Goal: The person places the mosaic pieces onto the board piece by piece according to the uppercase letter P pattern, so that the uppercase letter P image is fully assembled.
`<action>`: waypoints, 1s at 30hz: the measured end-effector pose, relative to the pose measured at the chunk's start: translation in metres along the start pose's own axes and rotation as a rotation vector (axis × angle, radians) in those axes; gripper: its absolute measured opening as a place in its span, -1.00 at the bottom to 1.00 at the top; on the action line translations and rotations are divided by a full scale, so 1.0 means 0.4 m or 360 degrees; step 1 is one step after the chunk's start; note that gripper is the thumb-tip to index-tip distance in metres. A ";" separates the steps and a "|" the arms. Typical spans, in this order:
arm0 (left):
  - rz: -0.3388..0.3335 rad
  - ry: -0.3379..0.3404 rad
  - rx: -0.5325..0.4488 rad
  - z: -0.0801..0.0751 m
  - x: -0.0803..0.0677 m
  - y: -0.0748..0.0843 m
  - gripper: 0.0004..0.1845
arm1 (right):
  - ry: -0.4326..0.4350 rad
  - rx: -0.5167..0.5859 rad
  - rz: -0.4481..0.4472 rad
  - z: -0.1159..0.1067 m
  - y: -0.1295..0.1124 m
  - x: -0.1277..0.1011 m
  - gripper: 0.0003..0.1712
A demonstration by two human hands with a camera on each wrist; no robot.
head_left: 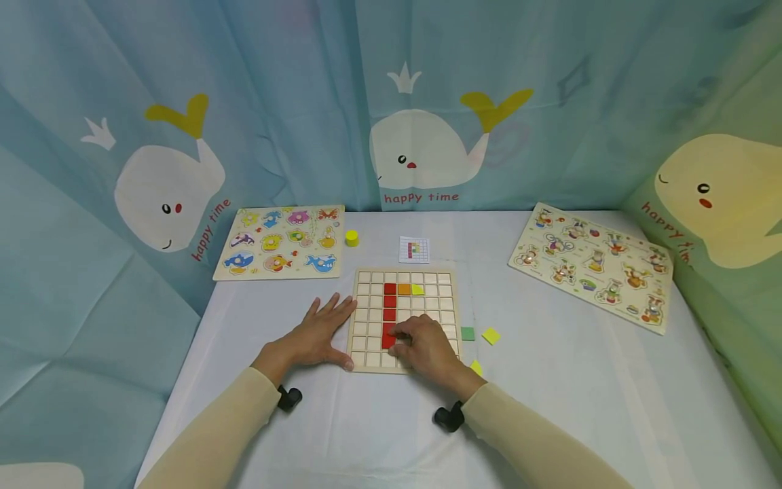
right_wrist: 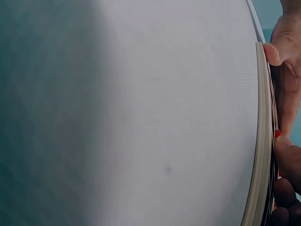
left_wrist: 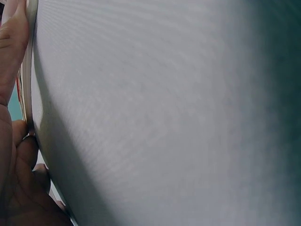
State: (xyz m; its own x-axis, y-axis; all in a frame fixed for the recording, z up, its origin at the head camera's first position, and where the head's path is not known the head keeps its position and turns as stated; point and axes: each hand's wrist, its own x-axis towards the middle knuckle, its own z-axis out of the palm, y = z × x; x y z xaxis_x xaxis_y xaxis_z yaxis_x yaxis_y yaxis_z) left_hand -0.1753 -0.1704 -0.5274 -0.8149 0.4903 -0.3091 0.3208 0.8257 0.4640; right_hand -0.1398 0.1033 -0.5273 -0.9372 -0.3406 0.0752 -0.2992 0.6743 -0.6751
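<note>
A wooden grid board (head_left: 374, 369) lies flat on the table, with a column of red square tiles (head_left: 389, 301) in it. An orange tile (head_left: 404, 290) and a yellow tile (head_left: 418, 290) sit beside the top red one. Over the lower part of the board, my right hand (head_left: 427, 348) pinches a red tile (head_left: 387, 341) between thumb and fingers, at the bottom of the column; a bit of red shows at the fingertips in the right wrist view. With its fingers spread, my left hand (head_left: 318, 336) rests against the board's left edge.
Right of the board lie a green tile (head_left: 468, 333) and yellow tiles (head_left: 491, 336), one partly hidden by my right wrist. A small pattern card (head_left: 414, 250) and a yellow round piece (head_left: 351, 238) lie behind. Peg puzzles stand at back left (head_left: 279, 243) and right (head_left: 595, 265).
</note>
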 end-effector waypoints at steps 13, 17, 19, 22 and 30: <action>0.0021 0.0012 0.0001 -0.001 -0.002 0.002 0.41 | -0.0036 -0.0014 -0.0031 -0.005 -0.002 -0.001 -0.73; 0.0044 0.0028 -0.0007 0.000 -0.003 -0.001 0.40 | -0.0042 -0.0016 -0.0026 -0.006 -0.004 -0.002 -0.74; 0.0057 0.0038 -0.0015 0.000 -0.004 -0.001 0.40 | -0.0044 -0.0016 -0.0017 -0.007 -0.005 -0.003 -0.73; 0.0066 0.0045 -0.0025 0.000 -0.005 -0.001 0.40 | -0.0045 -0.0022 -0.0006 -0.006 -0.004 -0.003 -0.72; 0.0061 0.0041 -0.0028 -0.001 -0.006 0.000 0.40 | -0.0037 -0.0005 -0.0012 -0.007 -0.001 -0.003 -0.72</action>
State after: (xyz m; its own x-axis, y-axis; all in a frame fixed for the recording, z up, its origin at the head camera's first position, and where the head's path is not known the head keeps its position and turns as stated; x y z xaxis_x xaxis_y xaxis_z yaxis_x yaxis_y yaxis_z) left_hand -0.1738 -0.1718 -0.5263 -0.8143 0.5142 -0.2694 0.3439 0.8012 0.4897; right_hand -0.1391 0.1051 -0.5251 -0.9305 -0.3608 0.0628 -0.3066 0.6737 -0.6724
